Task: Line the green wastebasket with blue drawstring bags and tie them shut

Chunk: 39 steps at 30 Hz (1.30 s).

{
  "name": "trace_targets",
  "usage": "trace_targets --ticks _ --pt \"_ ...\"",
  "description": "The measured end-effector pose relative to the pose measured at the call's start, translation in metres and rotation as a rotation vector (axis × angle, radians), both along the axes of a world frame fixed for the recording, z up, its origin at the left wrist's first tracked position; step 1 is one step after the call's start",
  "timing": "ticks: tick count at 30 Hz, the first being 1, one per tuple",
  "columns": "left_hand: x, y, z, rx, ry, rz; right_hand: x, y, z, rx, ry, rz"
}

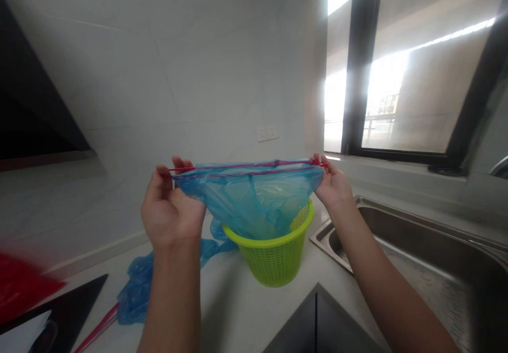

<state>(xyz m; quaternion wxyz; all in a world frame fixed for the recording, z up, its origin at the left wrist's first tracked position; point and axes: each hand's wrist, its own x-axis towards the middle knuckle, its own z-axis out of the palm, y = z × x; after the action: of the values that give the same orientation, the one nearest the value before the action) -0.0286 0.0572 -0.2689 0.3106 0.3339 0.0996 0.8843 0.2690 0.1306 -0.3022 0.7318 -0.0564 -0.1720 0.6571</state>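
A blue translucent plastic bag point(246, 199) with a red drawstring along its top is stretched wide between both hands. My left hand point(172, 205) is closed on the drawstring at the bag's left end, palm turned inward. At the opposite end, my right hand point(331, 181) grips the red string and the bag's edge. The bag's lower part hangs down into a lime-green plastic basket point(273, 263) with perforated walls, which stands upright on the counter. What lies deep inside the basket is hidden by the bag.
Behind my left forearm, another crumpled blue bag point(135, 289) with a red string lies on the counter point(234, 310). A steel sink point(416, 258) is at right, below a window. A dark cooktop point(79, 300) and a blurred red item point(24, 279) are at left.
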Motion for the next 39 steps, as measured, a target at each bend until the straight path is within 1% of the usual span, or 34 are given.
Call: trace_targets --ticks 1,3,5,6,7,9,11,12,14,17,22,25,28,32,34,36,39 --pt "0.005 -0.003 -0.001 0.031 0.047 0.002 -0.003 -0.002 0.000 0.036 -0.030 -0.027" --pt "0.019 -0.010 -0.001 0.064 0.131 0.030 -0.010 -0.008 0.001 0.131 -0.138 -0.150" --pt "0.033 -0.018 -0.002 0.059 0.263 0.053 -0.017 -0.017 0.002 0.233 -0.307 -0.309" --pt "0.039 -0.021 -0.003 0.055 0.343 0.056 -0.021 -0.021 0.002 0.284 -0.414 -0.370" --pt "0.045 -0.023 -0.005 0.052 0.430 0.046 -0.025 -0.026 0.002 0.330 -0.538 -0.398" --pt "0.055 -0.025 -0.011 0.023 0.611 -0.022 -0.033 -0.037 0.000 0.404 -0.816 -0.388" --pt "0.063 -0.026 -0.017 -0.054 0.772 -0.105 -0.040 -0.046 -0.003 0.447 -1.090 -0.355" --pt "0.067 -0.026 -0.020 -0.100 0.848 -0.137 -0.043 -0.051 -0.005 0.459 -1.197 -0.348" --pt "0.074 -0.026 -0.025 -0.158 0.999 -0.152 -0.048 -0.057 -0.008 0.485 -1.320 -0.354" --pt "0.080 -0.028 -0.027 -0.153 1.199 -0.080 -0.053 -0.061 -0.008 0.551 -1.366 -0.353" --pt "0.081 -0.031 -0.023 -0.135 1.459 0.148 -0.053 -0.062 -0.004 0.706 -1.411 -0.435" --pt "0.082 -0.033 -0.023 -0.127 1.515 0.224 -0.053 -0.064 -0.002 0.776 -1.443 -0.364" --pt "0.082 -0.034 -0.024 -0.132 1.561 0.209 -0.052 -0.065 -0.002 0.780 -1.372 -0.227" --pt "0.079 -0.037 -0.023 -0.140 1.585 0.158 -0.049 -0.067 0.000 0.782 -1.251 -0.005" --pt "0.076 -0.038 -0.022 -0.152 1.591 0.136 -0.048 -0.070 0.001 0.801 -1.220 0.023" --pt "0.075 -0.040 -0.021 -0.157 1.583 0.101 -0.048 -0.073 0.003 0.815 -1.194 0.012" --pt "0.077 -0.043 -0.022 -0.158 1.530 0.050 -0.050 -0.075 0.003 0.741 -1.115 0.049"
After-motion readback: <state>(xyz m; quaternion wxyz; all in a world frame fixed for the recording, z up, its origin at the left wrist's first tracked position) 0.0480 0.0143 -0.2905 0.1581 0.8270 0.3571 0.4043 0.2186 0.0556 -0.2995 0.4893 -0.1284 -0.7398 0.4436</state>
